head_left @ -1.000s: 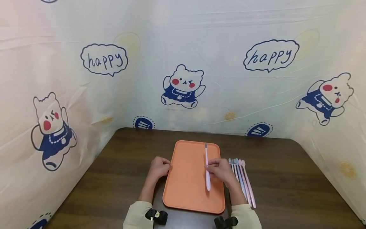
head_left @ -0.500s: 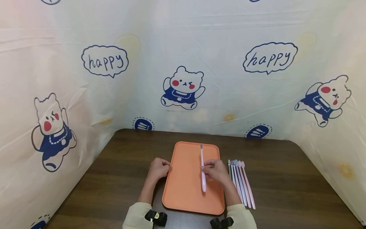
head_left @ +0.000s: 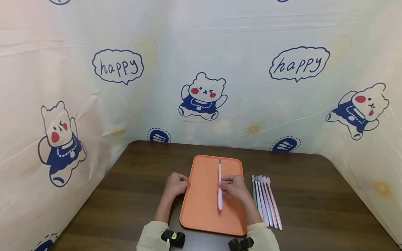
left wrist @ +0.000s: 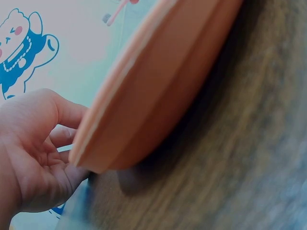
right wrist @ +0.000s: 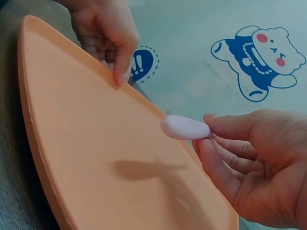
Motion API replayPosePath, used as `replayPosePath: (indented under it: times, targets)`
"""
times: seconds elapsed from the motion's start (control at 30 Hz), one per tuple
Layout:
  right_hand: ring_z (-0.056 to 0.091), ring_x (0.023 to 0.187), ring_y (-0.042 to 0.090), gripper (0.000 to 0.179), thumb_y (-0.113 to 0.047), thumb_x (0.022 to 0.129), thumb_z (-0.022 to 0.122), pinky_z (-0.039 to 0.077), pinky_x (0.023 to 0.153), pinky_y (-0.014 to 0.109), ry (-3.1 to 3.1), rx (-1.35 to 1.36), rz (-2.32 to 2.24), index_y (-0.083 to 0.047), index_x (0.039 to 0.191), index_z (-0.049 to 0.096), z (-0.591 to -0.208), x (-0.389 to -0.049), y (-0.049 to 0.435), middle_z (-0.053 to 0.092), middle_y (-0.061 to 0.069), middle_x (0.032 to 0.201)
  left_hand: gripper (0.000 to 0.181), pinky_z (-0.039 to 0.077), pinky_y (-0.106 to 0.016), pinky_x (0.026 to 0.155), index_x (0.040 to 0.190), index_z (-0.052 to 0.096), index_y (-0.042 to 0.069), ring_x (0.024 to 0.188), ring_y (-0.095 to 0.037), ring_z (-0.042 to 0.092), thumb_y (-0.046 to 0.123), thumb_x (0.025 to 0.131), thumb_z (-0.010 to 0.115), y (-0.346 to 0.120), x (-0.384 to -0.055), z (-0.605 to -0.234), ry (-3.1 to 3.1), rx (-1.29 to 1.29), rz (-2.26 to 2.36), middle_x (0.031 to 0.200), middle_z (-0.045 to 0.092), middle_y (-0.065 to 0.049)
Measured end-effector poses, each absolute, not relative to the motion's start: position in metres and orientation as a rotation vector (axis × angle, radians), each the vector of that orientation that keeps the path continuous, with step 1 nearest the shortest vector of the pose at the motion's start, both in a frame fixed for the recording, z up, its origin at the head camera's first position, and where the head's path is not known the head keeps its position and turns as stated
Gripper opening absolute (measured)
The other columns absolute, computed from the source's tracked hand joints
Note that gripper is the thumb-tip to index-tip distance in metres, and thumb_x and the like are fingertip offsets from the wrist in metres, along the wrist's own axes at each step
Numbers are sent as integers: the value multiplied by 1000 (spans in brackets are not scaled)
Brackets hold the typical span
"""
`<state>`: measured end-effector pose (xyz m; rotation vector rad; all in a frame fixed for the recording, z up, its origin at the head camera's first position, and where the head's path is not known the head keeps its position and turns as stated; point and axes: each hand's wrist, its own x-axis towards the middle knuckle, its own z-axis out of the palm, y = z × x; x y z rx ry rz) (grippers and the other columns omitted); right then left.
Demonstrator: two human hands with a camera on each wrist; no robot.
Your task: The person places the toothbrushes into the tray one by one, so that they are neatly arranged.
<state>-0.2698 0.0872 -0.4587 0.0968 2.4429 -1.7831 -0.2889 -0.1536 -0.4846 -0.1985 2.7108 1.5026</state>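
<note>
Between the thumb and fingers of my right hand [head_left: 233, 187] a pale pink toothbrush [head_left: 220, 198] is pinched, its dark-bristled head toward the far side. It is over the middle of an orange tray [head_left: 202, 218]; in the right wrist view its handle end [right wrist: 184, 128] shows above the tray, with a shadow below. My left hand [head_left: 176, 183] grips the tray's left rim, thumb on top, as the right wrist view also shows. In the left wrist view the tray's outer side [left wrist: 144, 105] hides part of those fingers.
Several toothbrushes [head_left: 267, 204] in pink, blue and pale tones lie side by side on the brown wooden table [head_left: 314, 195], right of the tray. A printed cloth [head_left: 248, 94] hangs around the table's back and sides.
My right hand has carried the pink toothbrush a little left, from the tray's right part toward its middle. The left hand keeps its place on the rim.
</note>
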Motion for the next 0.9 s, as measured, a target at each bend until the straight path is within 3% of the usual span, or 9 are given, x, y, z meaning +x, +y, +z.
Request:
replayPosePath:
  times: [0.47,0.9]
  targets:
    - [65,65,12,25,-2,86,75,61,61,33,2428,68,-1828,11,107,69,-458,-271,69,74,13,83,20,55,-26,56,98,80,1,59,-10,65,7,83,67,-153,-293,-486,2716,-178,1504,83,76,-8]
    - [64,64,9,28,-1,84,76,59,59,27,2365,48,-1869,12,109,70,-464,-274,53,75,12,83,18,54,-25,56,96,80,1,59,-10,64,7,84,68,-154,-292,-487,2708,-216,1516,81,75,-8]
